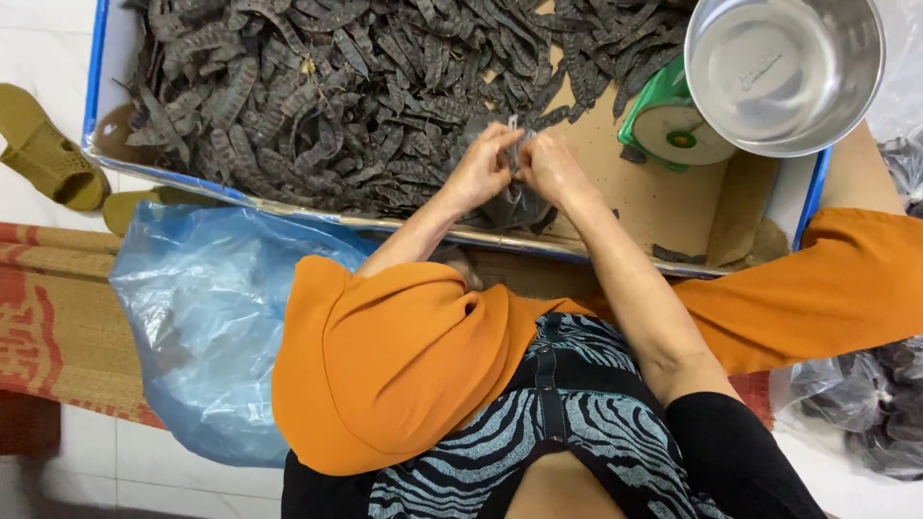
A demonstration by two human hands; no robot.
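My left hand (484, 165) and my right hand (548, 168) meet at the near edge of a heap of dark dried pods (327, 96). Both pinch the top of a small clear plastic bag (514, 204) filled with pods, which hangs just below my fingers. The pods lie on brown cardboard (654, 197) inside a shallow tray with a blue rim (93, 67). My wrists hide part of the bag.
A green kitchen scale (668, 125) with a shiny steel bowl (784, 72) stands at the tray's right. A blue plastic bag (202, 317) lies at my left on a woven mat (53, 317). Bagged pods (880, 404) sit at right. Olive sandals (48, 154) rest on the floor.
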